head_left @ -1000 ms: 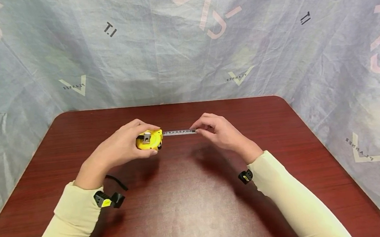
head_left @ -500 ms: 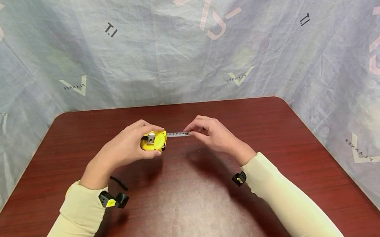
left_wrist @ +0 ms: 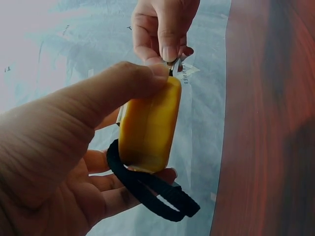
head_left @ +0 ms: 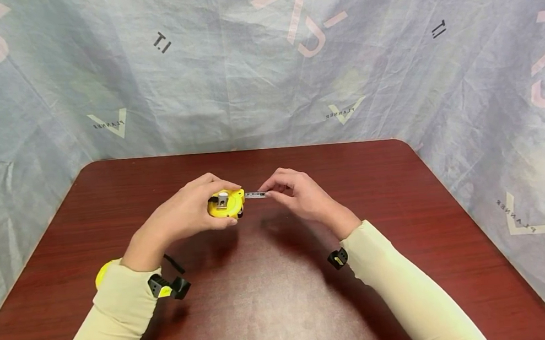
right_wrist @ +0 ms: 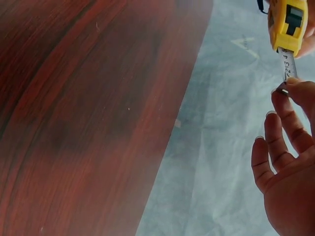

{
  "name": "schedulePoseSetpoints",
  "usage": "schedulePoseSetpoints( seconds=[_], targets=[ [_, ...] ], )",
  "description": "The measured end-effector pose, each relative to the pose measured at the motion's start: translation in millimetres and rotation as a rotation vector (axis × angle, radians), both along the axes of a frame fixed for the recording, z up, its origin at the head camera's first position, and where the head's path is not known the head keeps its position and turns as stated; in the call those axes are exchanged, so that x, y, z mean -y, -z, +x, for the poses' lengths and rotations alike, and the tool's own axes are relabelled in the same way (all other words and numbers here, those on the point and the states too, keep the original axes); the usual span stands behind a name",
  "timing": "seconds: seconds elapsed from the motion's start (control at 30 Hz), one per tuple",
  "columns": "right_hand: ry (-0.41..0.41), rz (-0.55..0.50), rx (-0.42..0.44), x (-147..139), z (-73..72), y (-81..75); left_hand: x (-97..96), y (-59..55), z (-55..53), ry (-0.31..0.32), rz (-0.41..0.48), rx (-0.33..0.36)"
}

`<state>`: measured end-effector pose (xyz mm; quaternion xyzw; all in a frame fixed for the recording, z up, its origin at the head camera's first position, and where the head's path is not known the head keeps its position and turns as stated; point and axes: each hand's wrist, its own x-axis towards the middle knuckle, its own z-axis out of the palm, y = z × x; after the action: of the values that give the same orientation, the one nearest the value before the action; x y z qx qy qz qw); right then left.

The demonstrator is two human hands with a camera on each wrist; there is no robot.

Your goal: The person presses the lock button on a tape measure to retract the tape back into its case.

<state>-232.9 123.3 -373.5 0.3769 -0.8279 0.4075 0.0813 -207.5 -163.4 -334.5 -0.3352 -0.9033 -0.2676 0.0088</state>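
My left hand [head_left: 184, 210] grips a yellow tape measure [head_left: 226, 205], thumb on one edge and fingers around the other, held above the table. A metal belt clip shows on its upper face in the head view. In the left wrist view a black strap [left_wrist: 147, 191] hangs from the yellow case [left_wrist: 150, 128]. A short length of blade [head_left: 254, 195] sticks out to the right. Thumb and index finger of my right hand [head_left: 300, 195] pinch the blade's end. The right wrist view shows the numbered blade [right_wrist: 287, 64] and a dark slide button [right_wrist: 294, 19] on the case.
Beneath both hands spreads a dark red wood-grain table [head_left: 286, 301]. Behind it hangs a grey sheet [head_left: 242, 73] with printed letters, which also runs down both sides. Wrist cameras [head_left: 170, 287] sit on both cuffs. Something round and yellow [head_left: 104, 273] peeks out behind the left sleeve.
The exposed blade has become shorter as the hands came closer together. My left hand with the case has shifted right, and my right hand has shifted left, still pinching the blade's end.
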Motion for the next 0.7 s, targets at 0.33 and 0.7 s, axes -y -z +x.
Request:
schedulePoseSetpoints(
  seconds=[0.33,0.7],
  targets=[
    [0.012,0.003,0.009,5,3.0,-1.5,-7.0,-2.0,0.5,0.021,0.015,-0.006],
    [-0.004,-0.004,0.001,9,2.8,-4.4,-12.0,-4.9,1.0,0.03,0.031,0.017]
  ],
)
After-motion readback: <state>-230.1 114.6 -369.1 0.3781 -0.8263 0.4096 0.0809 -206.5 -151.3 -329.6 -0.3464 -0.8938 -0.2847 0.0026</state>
